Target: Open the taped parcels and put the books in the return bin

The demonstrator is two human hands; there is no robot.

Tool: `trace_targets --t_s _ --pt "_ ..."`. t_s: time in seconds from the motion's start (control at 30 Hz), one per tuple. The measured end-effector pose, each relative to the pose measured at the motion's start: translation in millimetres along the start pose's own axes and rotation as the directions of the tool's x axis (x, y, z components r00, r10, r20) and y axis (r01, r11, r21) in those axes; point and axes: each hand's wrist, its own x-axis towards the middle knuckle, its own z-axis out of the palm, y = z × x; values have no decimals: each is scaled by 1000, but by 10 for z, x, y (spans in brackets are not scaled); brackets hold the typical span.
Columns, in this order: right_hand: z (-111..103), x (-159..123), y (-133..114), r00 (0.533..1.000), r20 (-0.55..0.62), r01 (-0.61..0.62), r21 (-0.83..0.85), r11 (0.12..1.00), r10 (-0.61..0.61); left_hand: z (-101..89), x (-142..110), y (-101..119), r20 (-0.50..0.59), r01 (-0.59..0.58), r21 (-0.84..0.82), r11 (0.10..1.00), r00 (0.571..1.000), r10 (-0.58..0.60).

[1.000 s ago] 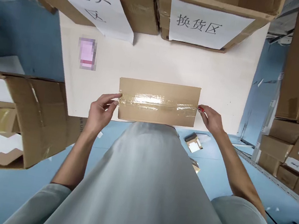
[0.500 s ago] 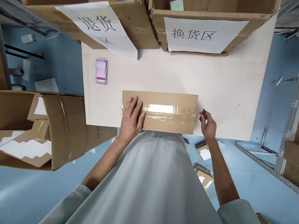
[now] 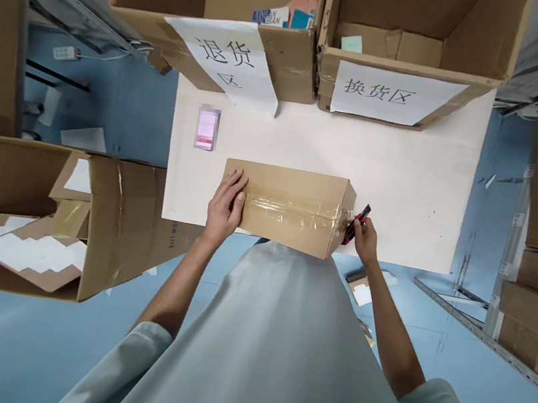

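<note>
And straight in at the top centre of the frame: a white sheet (image 3: 224, 60) on the front of an open carton (image 3: 292, 63), 2 big black characters, 退货, with 区 smaller on the line below. Just right of it, a matching notice (image 3: 389, 104) on the neighbouring carton (image 3: 327, 79), and that's a clean read: 换货区, 3 characters across 1 line. Down inside the carton at left, a small packet (image 3: 272, 16) shows blue capitals, only a closing "AN" coming through. Across at mid-left, sideways print on a cardboard flap (image 3: 183, 236): "OM LIFE", anything before it unclear. Shelf-post labels (image 3: 518, 218), far right: too small to read.
</note>
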Motion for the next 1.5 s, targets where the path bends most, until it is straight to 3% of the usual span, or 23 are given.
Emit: trace_targets --t_s 0.27,0.4,0.53,0.67,0.8,1.03,1.13,1.23,1.33,1.5 --pt "103 -269 -648 997 -67 44 21 999 -43 -419 79 -447 -30 57 -53 997 998 -59" --pt "214 -411 -1009 993 -98 68 7 998 -67 -693 63 -307 -53 41 -80 996 998 -45" --pt "444 -523 -1416 986 -118 119 -3 993 -119 -910 17 -41 4 -29 -166 986 1000 30" --pt "661 -589 -1790 977 -157 142 -30 989 -145 -1017 -40 -38 6 -38 -265 963 999 41" --pt "651 -643 -2044 959 -225 154 -105 983 -174 -990 -99 -219 28 -7 -339 941 999 17" --pt "330 -639 -2216 894 -346 160 -343 925 -284 -571 -211 -507 223 75 -449 890 974 30" --pt "229 -642 -2243 882 -356 119 -465 877 -308 -500 -229 -538 269 88 -476 875 962 49" --pt "213 -755 -2354 853 -381 53 -618 785 -358 -585 -59 -489 196 59 -500 864 980 47" --pt "331 -994 -2589 826 -416 0 -674 738 -380 -723 313 -410 113 5 -537 844 991 66" --pt "776 -1475 -3054 919 -322 -4 -585 811 -228 -800 892 -370 307 27 -537 843 937 165"
